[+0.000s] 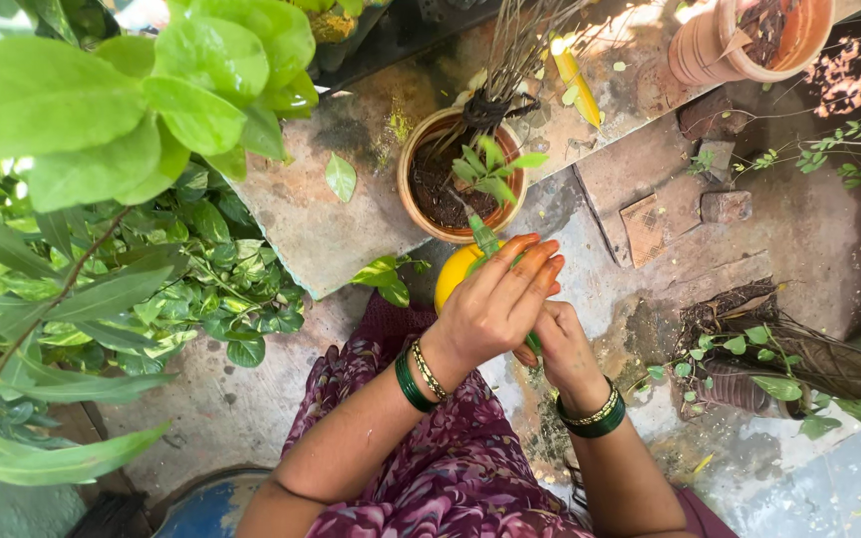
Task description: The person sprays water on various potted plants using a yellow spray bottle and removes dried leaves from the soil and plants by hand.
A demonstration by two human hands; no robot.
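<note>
a stained stone slab point(311, 229) is lying beyond the hands, carrying a clay pot point(416, 204) just above them. the left hand point(498, 299) is wrapping over a yellow sprayer point(453, 271), steadying it; the right hand point(565, 349) is probably gripping its green stem point(532, 344) below.

Yellow bottle point(453, 271), terracotta pot point(417, 194), green bangles point(413, 383), maroon floral dress point(450, 468)

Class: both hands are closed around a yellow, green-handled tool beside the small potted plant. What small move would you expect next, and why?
Probably a short lift toward the clay pot. The left hand and right hand hold the yellow tool just below its rim, and the small plant stands in dark soil right above them.
</note>
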